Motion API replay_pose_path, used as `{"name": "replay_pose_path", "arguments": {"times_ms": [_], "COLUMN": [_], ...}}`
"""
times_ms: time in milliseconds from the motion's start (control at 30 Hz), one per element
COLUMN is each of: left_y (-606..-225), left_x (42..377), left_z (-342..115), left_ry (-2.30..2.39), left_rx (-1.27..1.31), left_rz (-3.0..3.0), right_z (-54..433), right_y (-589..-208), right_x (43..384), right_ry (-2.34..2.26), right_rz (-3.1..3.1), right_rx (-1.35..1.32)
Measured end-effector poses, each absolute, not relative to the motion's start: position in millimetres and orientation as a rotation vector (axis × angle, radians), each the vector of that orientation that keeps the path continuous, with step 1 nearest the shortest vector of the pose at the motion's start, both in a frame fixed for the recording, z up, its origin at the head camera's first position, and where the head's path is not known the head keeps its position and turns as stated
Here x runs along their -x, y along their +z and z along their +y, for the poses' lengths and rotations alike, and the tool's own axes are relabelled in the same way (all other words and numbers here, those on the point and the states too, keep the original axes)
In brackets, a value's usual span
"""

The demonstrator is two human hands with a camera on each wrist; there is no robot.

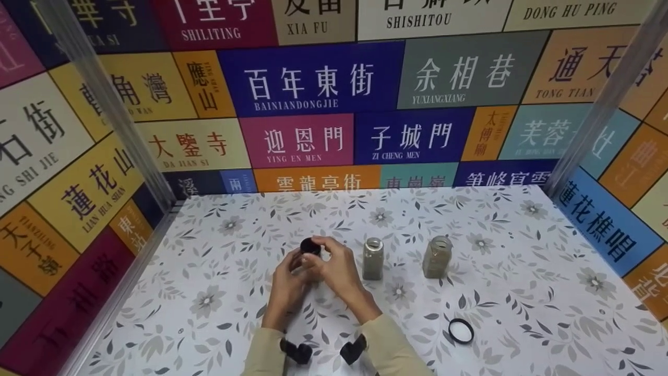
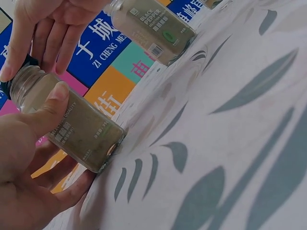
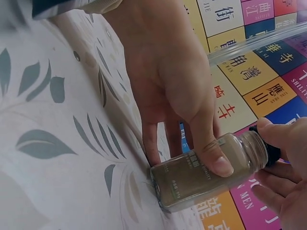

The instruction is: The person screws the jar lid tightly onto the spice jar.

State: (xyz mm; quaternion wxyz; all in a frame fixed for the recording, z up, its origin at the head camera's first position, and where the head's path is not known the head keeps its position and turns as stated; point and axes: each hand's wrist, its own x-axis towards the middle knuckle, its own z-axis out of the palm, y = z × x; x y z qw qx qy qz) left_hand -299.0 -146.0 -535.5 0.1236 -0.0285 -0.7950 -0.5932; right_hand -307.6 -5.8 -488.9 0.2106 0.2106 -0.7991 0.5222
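Note:
My left hand (image 2: 33, 143) grips the body of a glass pepper jar (image 2: 81, 127), thumb across its printed label and fingers around the other side. The jar is tilted, its lower end close to the table, and brownish-grey powder shows inside. At its threaded mouth my right hand (image 3: 288, 163) pinches a black cap (image 3: 272, 152). In the head view this cap (image 1: 310, 245) stands uppermost between both hands, while the jar below is mostly hidden by fingers. Just right of my right hand (image 1: 336, 266) stands a similar uncapped jar (image 1: 373, 261), labelled black pepper in the left wrist view.
Farther right another uncapped jar (image 1: 437, 258) of powder stands upright. A black ring-shaped thing (image 1: 461, 331) with a white middle lies on the table near the front right. Printed panels (image 1: 318, 78) wall the floral-covered table (image 1: 209, 271) at the back and sides, with clear posts at the corners.

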Motion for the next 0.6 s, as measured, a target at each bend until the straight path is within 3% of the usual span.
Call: {"name": "replay_pose_path", "arguments": {"times_ms": [600], "left_y": [-535.7], "left_x": [299.3], "left_z": [-148.8], "left_ry": [-1.759], "left_rx": [0.084], "left_rz": [-2.314], "right_z": [-5.5], "right_y": [-491.8], "right_x": [309.9], "right_ry": [1.452], "right_rz": [-2.262], "right_rx": [-0.610]}}
